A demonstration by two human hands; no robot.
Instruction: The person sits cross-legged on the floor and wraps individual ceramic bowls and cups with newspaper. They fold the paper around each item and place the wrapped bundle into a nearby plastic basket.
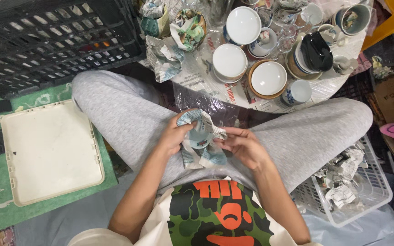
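Both hands, left hand [175, 135] and right hand [241, 146], hold a newspaper-wrapped cup [201, 138] over the lap, below stacked bowls [230, 61].

This looks like a crowded home or back-room packing corner, worked from the floor. A low table [343, 86] covered in newspaper is crammed with bowls [268, 78] and cups [297, 92]. A black crate [46, 41] stands by its left edge, a cream tray [51, 152] lies on green matting, and a white basket [365, 191] of crumpled paper sits on the right.
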